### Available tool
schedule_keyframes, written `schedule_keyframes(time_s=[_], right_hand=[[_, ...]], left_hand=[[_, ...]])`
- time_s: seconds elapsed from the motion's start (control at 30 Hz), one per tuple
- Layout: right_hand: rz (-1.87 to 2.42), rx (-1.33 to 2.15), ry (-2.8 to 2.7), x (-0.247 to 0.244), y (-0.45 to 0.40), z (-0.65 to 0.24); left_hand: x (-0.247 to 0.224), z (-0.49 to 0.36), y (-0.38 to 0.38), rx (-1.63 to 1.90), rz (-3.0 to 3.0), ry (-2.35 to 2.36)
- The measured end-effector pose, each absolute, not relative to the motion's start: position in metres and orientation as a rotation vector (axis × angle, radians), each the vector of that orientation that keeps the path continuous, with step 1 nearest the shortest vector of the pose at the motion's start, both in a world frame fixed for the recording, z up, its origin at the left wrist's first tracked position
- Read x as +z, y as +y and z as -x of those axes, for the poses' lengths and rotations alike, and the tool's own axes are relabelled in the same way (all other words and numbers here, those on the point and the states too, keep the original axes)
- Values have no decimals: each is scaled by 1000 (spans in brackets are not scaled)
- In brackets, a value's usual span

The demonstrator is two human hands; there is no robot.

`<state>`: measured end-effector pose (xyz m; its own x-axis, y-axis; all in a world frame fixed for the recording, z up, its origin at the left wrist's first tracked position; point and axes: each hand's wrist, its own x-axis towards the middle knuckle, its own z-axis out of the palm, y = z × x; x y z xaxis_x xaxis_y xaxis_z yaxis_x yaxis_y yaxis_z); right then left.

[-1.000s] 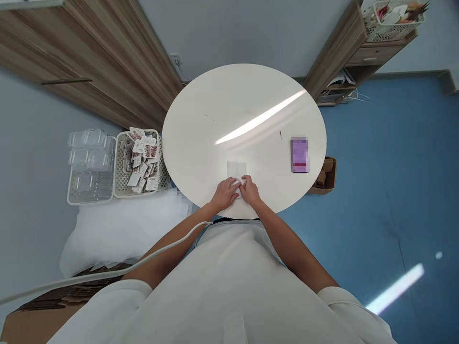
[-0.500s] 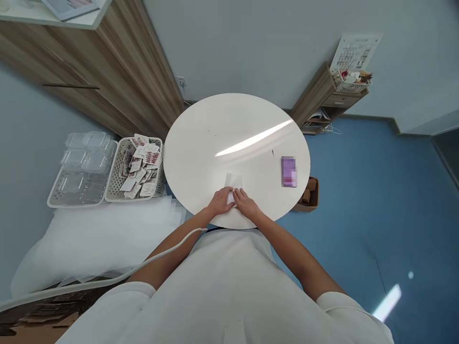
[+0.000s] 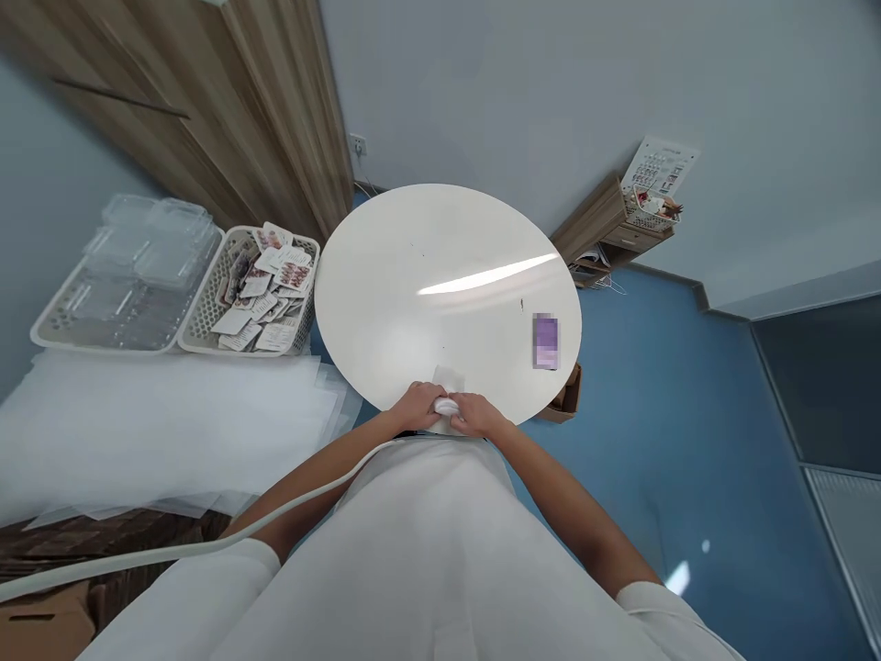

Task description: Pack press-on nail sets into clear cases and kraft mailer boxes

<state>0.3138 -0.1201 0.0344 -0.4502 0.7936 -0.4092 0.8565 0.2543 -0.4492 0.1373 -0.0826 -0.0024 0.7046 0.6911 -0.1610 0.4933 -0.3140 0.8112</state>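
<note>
Near the front edge of the round white table [image 3: 385,266], my two hands come together on a small white folded piece [image 3: 446,405], perhaps thin foam or plastic sheet. My left hand [image 3: 417,405] grips its left side with curled fingers. From the right, my right hand [image 3: 476,414] pinches the other end. A pale, half-transparent flat sheet [image 3: 449,377] lies on the table just beyond my fingers; whether it joins the folded piece I cannot tell. Farther right on the tabletop lies a purple, pixelated rectangular item [image 3: 546,342].
At left stand a basket of printed cards [image 3: 306,317] and a tray of clear plastic boxes [image 3: 103,349], above stacked white sheets [image 3: 172,422]. A white cable [image 3: 206,548] crosses by my left arm. A cardboard box [image 3: 570,404] sits beyond the table's right edge.
My hands have drawn closer to the table's front edge, and the white piece between them now looks bunched and raised rather than flat. The camera view has shifted and turned slightly.
</note>
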Motion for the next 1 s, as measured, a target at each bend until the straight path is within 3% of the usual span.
schedule_keyframes(time_s=[0.43, 0.63, 0.83, 1.0], right_hand=[[-1921, -980, 2295, 12, -63, -330], [-2196, -986, 2195, -4, -69, -328], [-2573, -1539, 1896, -3, -96, -341], [-2540, -1914, 1611, -2, -116, -346]], left_hand=[[-23, -158, -75, 443, -1721, 1447], [-19, -167, -74, 314, -1627, 1646], [-14, -169, -71, 345, -1446, 1682], [-12, -167, -79, 334, -1301, 1808]])
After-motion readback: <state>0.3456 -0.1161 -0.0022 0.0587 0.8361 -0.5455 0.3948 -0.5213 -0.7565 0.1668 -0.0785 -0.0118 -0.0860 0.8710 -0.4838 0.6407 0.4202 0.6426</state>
